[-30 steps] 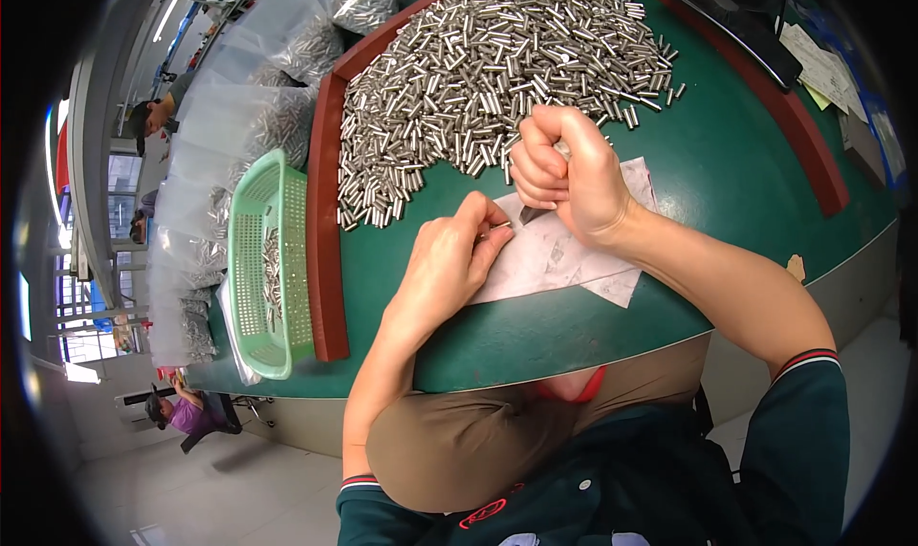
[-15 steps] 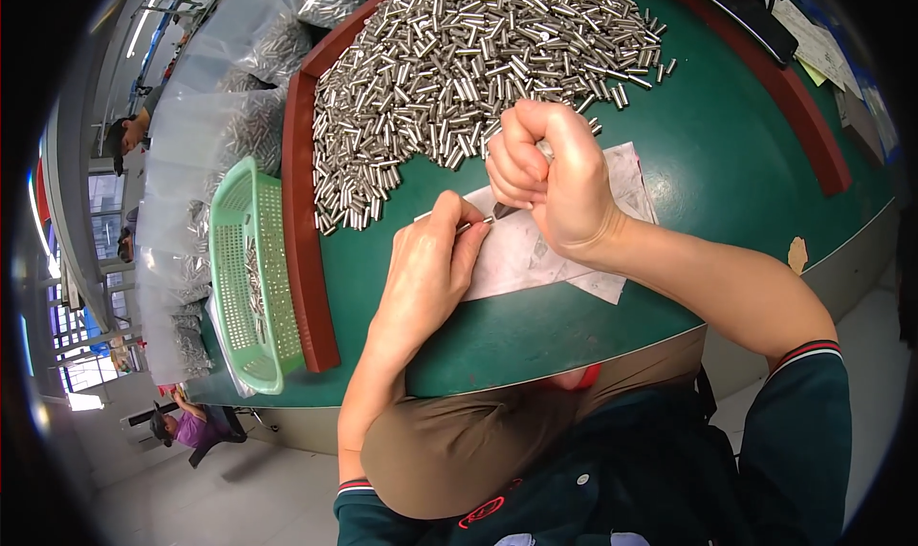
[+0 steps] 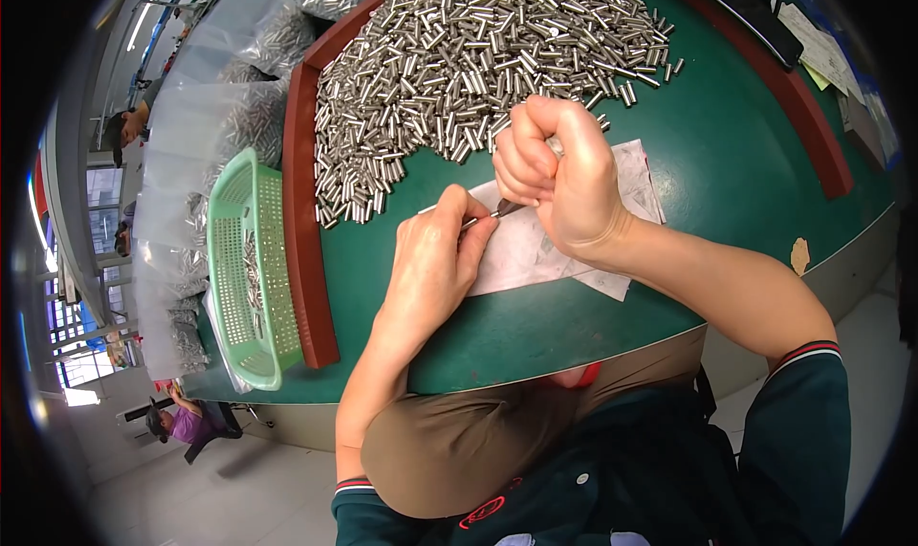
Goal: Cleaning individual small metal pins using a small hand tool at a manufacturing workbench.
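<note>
Pinched between the thumb and fingers of my left hand [image 3: 432, 254] is a small metal pin [image 3: 469, 224], mostly covered by the fingertips. My right hand [image 3: 566, 178] is closed in a fist round a tool with a dark, narrow tip [image 3: 508, 206]; the fist hides its handle. That tip meets the pin's end, or is very near it. Both hands are above a white, smudged sheet of paper [image 3: 535, 250] lying on the green tabletop [image 3: 736, 163]. Just beyond them spreads a large heap of short, shiny metal pins [image 3: 478, 58].
A red-brown rail [image 3: 308, 240] borders the heap on the left, another [image 3: 808, 116] runs at the right. Left of the first stands a green perforated basket [image 3: 273, 326] with some pins inside. Clear bags of metal parts [image 3: 253, 116] line the far left. Other people are in the background.
The view has shifted slightly. Both hands keep nearly the same pose, with the pin and the tool tip still close together.
</note>
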Motion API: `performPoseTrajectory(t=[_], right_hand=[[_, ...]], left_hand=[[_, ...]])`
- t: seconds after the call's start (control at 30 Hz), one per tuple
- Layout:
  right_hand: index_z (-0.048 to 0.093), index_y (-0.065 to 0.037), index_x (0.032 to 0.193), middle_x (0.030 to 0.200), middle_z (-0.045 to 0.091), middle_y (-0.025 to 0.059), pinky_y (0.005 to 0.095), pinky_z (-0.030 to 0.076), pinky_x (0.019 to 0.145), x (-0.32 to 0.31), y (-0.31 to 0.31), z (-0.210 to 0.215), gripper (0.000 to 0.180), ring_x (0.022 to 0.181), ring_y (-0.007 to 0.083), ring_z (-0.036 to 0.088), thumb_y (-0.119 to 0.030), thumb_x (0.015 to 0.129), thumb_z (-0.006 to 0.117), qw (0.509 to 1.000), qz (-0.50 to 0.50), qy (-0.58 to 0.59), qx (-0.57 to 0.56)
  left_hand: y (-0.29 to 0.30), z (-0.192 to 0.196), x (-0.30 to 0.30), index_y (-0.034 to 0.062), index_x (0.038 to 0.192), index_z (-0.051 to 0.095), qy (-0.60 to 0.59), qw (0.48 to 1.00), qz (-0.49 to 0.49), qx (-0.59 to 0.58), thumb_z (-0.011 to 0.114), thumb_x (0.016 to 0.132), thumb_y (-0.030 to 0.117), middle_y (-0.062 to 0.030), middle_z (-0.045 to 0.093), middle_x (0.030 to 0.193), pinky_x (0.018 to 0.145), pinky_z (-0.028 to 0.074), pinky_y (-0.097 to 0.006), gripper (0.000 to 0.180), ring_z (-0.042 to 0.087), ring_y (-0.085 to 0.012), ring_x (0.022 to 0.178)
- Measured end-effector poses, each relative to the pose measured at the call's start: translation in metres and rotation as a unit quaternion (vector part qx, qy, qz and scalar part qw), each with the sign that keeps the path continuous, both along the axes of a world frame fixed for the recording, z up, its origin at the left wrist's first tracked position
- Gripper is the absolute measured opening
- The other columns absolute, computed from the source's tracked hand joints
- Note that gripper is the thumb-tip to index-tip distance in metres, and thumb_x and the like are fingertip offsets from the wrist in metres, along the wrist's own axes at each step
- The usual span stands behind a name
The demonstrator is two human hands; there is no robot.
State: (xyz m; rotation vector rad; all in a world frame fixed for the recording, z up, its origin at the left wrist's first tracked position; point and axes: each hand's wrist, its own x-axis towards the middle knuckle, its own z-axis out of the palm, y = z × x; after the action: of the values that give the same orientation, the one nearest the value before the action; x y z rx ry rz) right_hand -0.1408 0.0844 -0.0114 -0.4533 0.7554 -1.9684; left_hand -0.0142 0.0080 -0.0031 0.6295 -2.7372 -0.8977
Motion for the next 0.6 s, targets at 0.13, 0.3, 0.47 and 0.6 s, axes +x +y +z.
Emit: performPoseTrajectory(t=[0.13, 0.3, 0.47, 0.6], right_hand=[[0.025, -0.012, 0.049, 0.042, 0.023, -0.0017, 0.0237, 0.017, 0.039, 0.002, 0.0, 0.001, 0.037, 0.039, 0.008, 0.018, -0.022, 0.085, 0.03, 1.0, -0.004, 0.008, -0.003], [0.025, -0.012, 0.049, 0.042, 0.025, -0.0015, 0.0239, 0.016, 0.039, 0.007, 0.0, 0.002, 0.038, 0.04, 0.0078, 0.018, -0.022, 0.085, 0.031, 1.0, -0.009, 0.025, -0.011], [0.026, -0.01, 0.049, 0.043, 0.025, -0.0012, 0.0239, 0.018, 0.04, 0.012, 0.0, 0.005, 0.037, 0.04, 0.0077, 0.02, -0.019, 0.084, 0.033, 0.997, -0.026, 0.079, -0.008], [0.025, -0.008, 0.048, 0.044, 0.025, -0.0015, 0.0241, 0.019, 0.041, 0.02, 0.001, 0.007, 0.035, 0.042, 0.0075, 0.022, -0.014, 0.082, 0.034, 0.98, -0.075, 0.181, -0.014]], left_hand=[[0.0, 0.001, -0.001, -0.001, 0.074, 0.046, -0.005, 1.0, -0.001, -0.001, 0.059, 0.074, 0.004, -0.0163, 0.054, 0.058, 0.049, 0.041, -0.037, 0.013, 0.054, -0.0319, 0.053], [0.001, 0.003, -0.001, -0.0037, 0.075, 0.05, -0.019, 1.0, 0.007, -0.004, 0.059, 0.075, 0.004, -0.0145, 0.055, 0.059, 0.049, 0.041, -0.029, 0.012, 0.051, -0.0199, 0.049], [-0.001, 0.001, -0.003, -0.001, 0.073, 0.047, -0.007, 1.0, -0.002, 0.011, 0.059, 0.074, 0.003, -0.0173, 0.053, 0.056, 0.049, 0.04, -0.039, 0.012, 0.053, -0.0343, 0.053], [-0.001, 0.002, -0.004, -0.0017, 0.074, 0.047, 0.014, 1.0, -0.016, 0.008, 0.058, 0.074, 0.003, -0.0181, 0.055, 0.061, 0.051, 0.041, -0.04, 0.012, 0.054, -0.0356, 0.057]])
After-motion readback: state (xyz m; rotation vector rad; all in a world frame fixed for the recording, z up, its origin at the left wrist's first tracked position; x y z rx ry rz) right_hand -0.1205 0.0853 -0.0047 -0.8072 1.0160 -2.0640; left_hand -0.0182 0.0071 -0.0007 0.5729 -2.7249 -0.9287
